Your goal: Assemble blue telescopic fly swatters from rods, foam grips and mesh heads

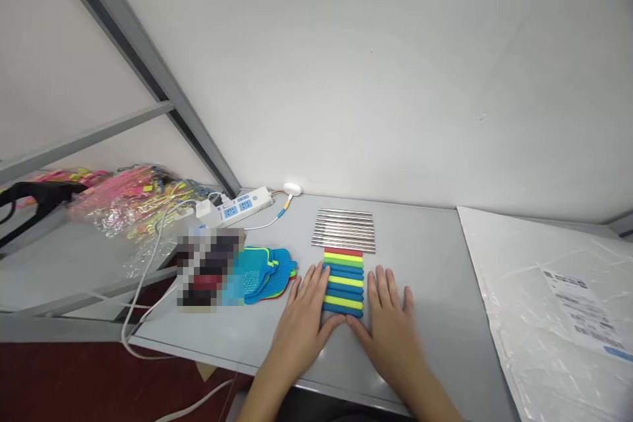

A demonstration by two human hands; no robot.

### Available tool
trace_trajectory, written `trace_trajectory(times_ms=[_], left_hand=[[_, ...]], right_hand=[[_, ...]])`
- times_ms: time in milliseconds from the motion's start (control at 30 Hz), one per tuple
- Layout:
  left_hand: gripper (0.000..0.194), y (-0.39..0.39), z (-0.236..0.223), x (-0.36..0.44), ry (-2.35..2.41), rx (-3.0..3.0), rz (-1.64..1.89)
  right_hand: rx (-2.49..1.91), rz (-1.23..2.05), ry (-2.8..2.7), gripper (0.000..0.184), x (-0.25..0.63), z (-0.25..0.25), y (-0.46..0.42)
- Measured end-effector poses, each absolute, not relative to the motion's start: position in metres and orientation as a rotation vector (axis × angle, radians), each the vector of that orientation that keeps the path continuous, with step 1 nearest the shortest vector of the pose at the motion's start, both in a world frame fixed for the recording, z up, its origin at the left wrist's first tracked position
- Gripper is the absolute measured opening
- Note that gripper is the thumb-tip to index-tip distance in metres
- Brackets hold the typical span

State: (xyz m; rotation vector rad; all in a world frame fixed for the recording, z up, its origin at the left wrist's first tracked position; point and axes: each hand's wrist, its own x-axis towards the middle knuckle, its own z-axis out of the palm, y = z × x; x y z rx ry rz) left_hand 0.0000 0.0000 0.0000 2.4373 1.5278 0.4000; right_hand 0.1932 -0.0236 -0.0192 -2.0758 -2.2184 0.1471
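Note:
A row of short coloured rods with rounded ends (345, 282), in blue, yellow, green and red, lies side by side on the grey table (435, 277). My left hand (301, 323) rests flat along the row's left side, its fingers stretched out and touching the rod ends. Along the right side lies my right hand (393, 330), fingers spread and near the rod ends. Both thumbs meet just below the lowest blue rod. Directly beyond the coloured row, several thin silvery metal rods (343, 229) lie parallel to one another.
Blue mesh pouches (271, 273) are stacked left of my left hand, beside a blurred-out patch. A white power strip (242, 206) with cables lies at the back left. At the right is a white plastic mailer (558, 290). Bagged colourful items (133, 194) sit beyond the metal frame.

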Motion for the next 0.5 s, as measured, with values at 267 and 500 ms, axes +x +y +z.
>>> trace_trajectory(times_ms=[267, 500], left_hand=[[0.072, 0.0002, -0.0024, -0.0008, 1.552, 2.472, 0.364], [0.07, 0.0006, -0.0036, -0.0014, 1.552, 2.483, 0.362]], right_hand=[[-2.086, 0.136, -2.211, 0.091, 0.1922, -0.0222, -0.0233], [-2.072, 0.128, -2.202, 0.089, 0.1927, -0.0256, -0.0237]])
